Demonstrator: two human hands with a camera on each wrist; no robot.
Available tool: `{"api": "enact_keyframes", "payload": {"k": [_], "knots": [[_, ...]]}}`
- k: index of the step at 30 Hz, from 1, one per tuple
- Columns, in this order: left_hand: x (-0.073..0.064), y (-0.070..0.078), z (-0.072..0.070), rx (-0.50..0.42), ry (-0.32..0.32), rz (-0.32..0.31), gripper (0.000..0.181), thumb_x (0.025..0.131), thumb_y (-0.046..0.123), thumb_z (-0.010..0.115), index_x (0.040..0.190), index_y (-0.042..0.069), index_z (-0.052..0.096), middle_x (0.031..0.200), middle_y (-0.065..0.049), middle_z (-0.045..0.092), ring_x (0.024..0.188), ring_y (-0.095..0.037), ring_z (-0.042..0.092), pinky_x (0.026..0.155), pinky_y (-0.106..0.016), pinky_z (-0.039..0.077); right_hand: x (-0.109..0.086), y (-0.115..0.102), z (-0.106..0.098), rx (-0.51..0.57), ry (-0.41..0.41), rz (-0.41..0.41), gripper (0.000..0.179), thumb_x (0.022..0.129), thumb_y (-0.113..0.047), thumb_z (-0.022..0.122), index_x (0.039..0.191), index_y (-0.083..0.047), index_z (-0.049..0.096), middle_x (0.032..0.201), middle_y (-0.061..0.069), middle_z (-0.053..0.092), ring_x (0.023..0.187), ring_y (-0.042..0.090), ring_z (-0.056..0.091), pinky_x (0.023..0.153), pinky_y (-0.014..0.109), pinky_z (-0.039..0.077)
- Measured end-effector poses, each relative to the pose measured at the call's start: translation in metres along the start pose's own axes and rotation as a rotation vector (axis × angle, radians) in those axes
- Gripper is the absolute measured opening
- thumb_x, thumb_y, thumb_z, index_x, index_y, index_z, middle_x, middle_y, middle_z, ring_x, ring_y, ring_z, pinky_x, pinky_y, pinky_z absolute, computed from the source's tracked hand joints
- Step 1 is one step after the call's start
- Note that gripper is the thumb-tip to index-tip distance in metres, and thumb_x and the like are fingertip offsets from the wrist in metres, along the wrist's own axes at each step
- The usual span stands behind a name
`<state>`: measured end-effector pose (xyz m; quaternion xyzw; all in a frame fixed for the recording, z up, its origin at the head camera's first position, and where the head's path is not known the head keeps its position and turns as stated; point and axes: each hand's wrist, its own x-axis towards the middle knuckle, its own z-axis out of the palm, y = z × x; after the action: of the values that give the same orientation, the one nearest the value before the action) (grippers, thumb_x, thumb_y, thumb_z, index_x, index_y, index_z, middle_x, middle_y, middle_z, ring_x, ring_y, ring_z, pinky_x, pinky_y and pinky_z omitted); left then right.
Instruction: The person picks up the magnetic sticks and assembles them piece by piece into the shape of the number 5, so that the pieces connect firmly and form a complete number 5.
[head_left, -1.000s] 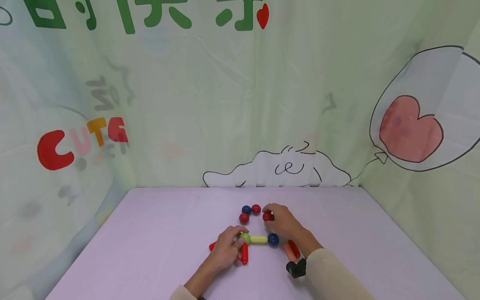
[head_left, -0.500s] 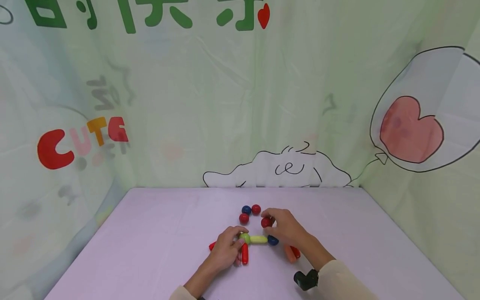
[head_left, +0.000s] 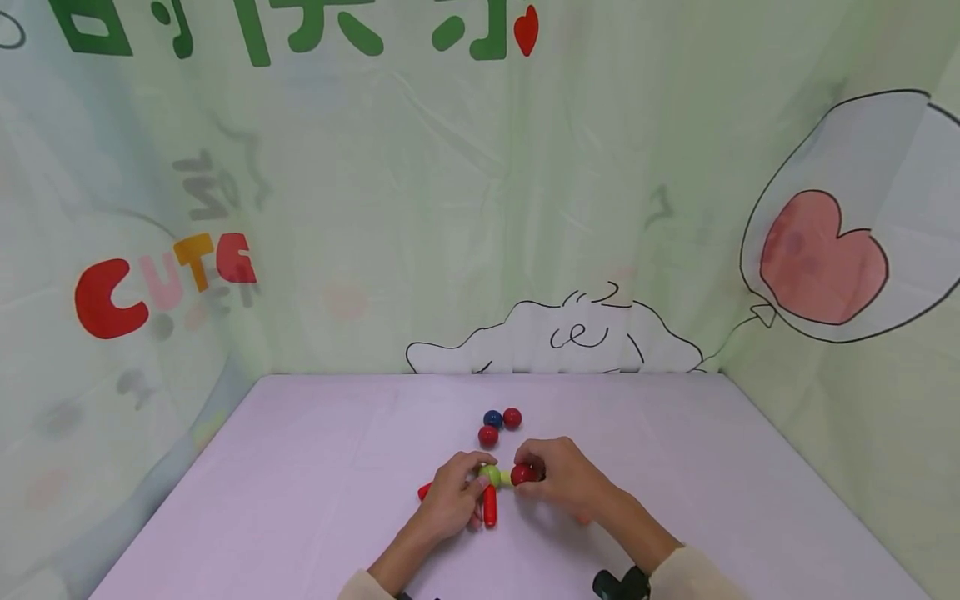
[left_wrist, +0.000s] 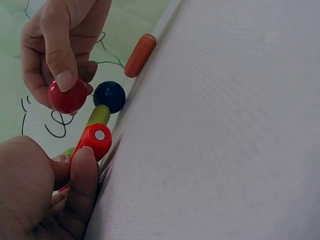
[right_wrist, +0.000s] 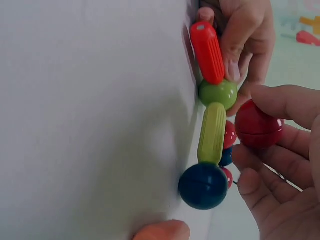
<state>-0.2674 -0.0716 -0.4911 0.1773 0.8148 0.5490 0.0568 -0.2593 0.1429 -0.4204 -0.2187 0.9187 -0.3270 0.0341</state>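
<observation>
My right hand (head_left: 567,481) pinches a red ball (right_wrist: 258,125) between thumb and fingers. It holds the ball just above a joined toy piece: a green ball (right_wrist: 218,94), a yellow-green ridged rod (right_wrist: 212,135) and a dark blue ball (left_wrist: 109,97) at the rod's end. In the head view the right hand hides the blue ball. My left hand (head_left: 452,496) grips the piece at the green ball, with thumb and finger around it. A red ridged rod (right_wrist: 207,52) sticks out from that green ball toward the front.
Behind the hands on the lilac table (head_left: 315,475) lie two red balls, a rear one (head_left: 512,418) and a front one (head_left: 488,437), beside a blue ball (head_left: 492,419). An orange rod (left_wrist: 140,55) lies right of the piece. Another red part (head_left: 424,492) shows left of my left hand.
My right hand has brought the red ball from the back toward the front and slightly left, over the yellow-green rod. My left hand has stayed in place on the green ball.
</observation>
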Motion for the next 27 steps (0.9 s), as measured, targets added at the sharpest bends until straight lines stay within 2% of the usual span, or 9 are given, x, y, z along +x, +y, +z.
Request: {"api": "enact_keyframes", "payload": {"k": [7,14,19,27], "knots": [[0.001,0.0,0.0,-0.001,0.002,0.002,0.031,0.102,0.008,0.058,0.132,0.012,0.062,0.115,-0.006,0.054,0.051,-0.016,0.058,0.05,-0.024,0.053,-0.006,-0.006,0.008,0.064,-0.083,-0.031,0.025,0.081,-0.013,0.084,0.1,-0.012,0.068,0.086,-0.007,0.066,0.081,0.014,0.059,0.073,0.025,0.055],[0.0,0.0,0.0,0.014,0.007,-0.006,0.032,0.102,0.009,0.059,0.133,0.013,0.062,0.114,-0.005,0.054,0.051,-0.016,0.059,0.05,-0.023,0.053,-0.01,-0.012,0.017,0.109,-0.156,-0.067,0.028,0.079,-0.015,0.086,0.099,-0.013,0.066,0.084,-0.009,0.066,0.078,0.011,0.06,0.07,0.022,0.053],[-0.001,0.0,-0.001,0.05,0.014,-0.002,0.034,0.101,0.011,0.061,0.135,0.014,0.062,0.116,-0.004,0.055,0.055,-0.014,0.057,0.051,-0.022,0.052,-0.012,-0.014,0.024,0.128,-0.194,-0.05,0.029,0.078,-0.019,0.089,0.094,-0.017,0.065,0.081,-0.009,0.064,0.075,0.01,0.059,0.067,0.021,0.052],[0.001,0.0,-0.001,0.031,0.009,-0.012,0.034,0.102,0.01,0.06,0.136,0.013,0.062,0.114,-0.004,0.054,0.052,-0.015,0.057,0.051,-0.022,0.052,-0.016,-0.019,0.028,0.113,-0.215,-0.002,0.031,0.075,-0.022,0.091,0.086,-0.018,0.062,0.079,-0.006,0.061,0.075,0.012,0.055,0.064,0.022,0.052]]}}
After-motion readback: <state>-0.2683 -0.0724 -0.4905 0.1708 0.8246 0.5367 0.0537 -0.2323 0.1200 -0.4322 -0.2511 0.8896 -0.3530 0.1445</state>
